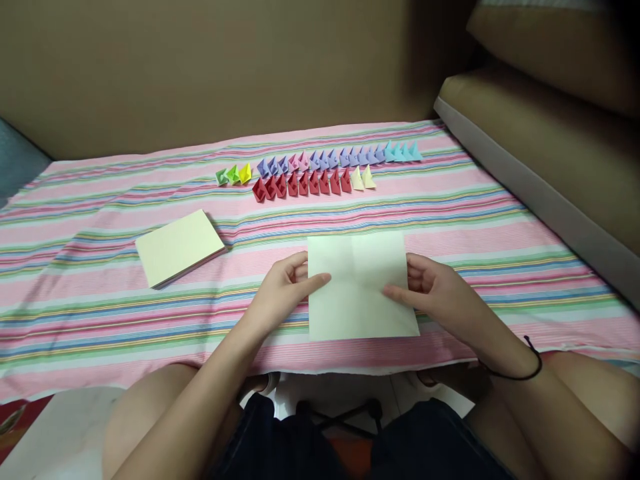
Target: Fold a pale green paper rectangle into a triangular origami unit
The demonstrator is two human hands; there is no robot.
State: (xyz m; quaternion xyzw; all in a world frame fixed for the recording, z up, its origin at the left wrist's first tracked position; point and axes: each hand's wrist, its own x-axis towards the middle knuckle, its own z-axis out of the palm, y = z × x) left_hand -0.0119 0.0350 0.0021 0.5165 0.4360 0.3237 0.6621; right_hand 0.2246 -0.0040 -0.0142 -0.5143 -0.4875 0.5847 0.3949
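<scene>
A stack of cream paper [180,248] lies on the striped cloth [100,320]; farther right sit green and yellow origami pieces [233,175], then a row led by red ones [303,183]. Near the cloth's front edge, the left hand [285,287] pinches a creased cream sheet's [357,310] left side; the right hand's [437,287] grip clasps its right.

Pale sheet [357,307] between left hand [286,285] and right hand [440,288], colourful folded papers [314,183] beyond.
</scene>
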